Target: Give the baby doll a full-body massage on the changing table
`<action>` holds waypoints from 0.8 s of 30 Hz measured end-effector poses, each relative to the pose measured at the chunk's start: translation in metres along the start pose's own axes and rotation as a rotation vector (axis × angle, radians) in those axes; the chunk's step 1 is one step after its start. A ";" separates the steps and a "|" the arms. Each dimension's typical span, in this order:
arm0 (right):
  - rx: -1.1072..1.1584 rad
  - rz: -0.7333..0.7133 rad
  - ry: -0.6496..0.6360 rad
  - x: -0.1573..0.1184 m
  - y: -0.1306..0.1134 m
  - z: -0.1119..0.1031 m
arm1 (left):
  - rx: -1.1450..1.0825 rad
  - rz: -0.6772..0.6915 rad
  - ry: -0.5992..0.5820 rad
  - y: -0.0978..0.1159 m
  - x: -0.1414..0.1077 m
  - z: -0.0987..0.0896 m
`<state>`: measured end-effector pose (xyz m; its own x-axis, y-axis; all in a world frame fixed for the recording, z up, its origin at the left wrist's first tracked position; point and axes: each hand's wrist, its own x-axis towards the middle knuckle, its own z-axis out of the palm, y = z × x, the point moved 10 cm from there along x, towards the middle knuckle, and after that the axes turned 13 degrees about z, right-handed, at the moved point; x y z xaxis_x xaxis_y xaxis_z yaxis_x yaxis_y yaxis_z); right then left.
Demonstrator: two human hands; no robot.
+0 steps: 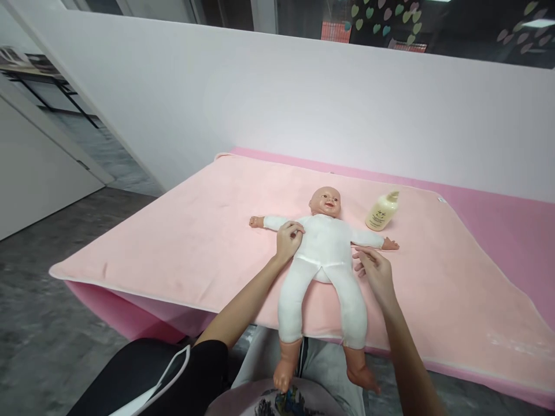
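Observation:
A baby doll point(325, 242) with a white cloth body and bare plastic head, hands and feet lies face up, arms spread, its feet hanging past the near edge of the table. My left hand point(289, 241) is at the doll's side below its arm, fingers curled together with the tips against the white cloth. What sits between those fingers, if anything, is hidden. On the other side, my right hand point(376, 270) hovers beside the doll's waist, under its outstretched arm, with fingers bent but apart and nothing in them. A pale yellow pump bottle point(380, 212) lies tilted near the doll's head.
A light pink blanket point(182, 231) covers most of a table with a darker pink cover point(498, 231). Behind it rises a white partition point(303, 104) with glass above. Grey floor point(34, 300) and a white door point(39, 167) are at the left.

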<state>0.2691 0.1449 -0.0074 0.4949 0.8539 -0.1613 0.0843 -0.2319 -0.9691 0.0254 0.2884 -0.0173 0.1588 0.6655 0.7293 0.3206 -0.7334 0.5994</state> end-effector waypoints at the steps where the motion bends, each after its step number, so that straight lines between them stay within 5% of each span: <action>1: 0.014 0.020 -0.033 0.009 0.008 0.011 | 0.001 -0.010 0.001 -0.001 0.000 0.000; 4: -0.007 -0.033 0.050 0.031 0.021 0.024 | 0.007 -0.030 -0.014 -0.004 -0.001 0.002; 13: -0.006 -0.167 0.266 0.074 0.007 0.039 | 0.017 -0.055 -0.052 -0.004 0.001 0.005; 24: -0.038 -0.229 0.237 0.076 0.022 0.040 | 0.068 -0.054 -0.109 0.002 0.004 0.010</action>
<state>0.2737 0.2238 -0.0490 0.6466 0.7545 0.1123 0.2464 -0.0673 -0.9668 0.0361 0.2913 -0.0162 0.2388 0.7172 0.6547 0.3935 -0.6878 0.6100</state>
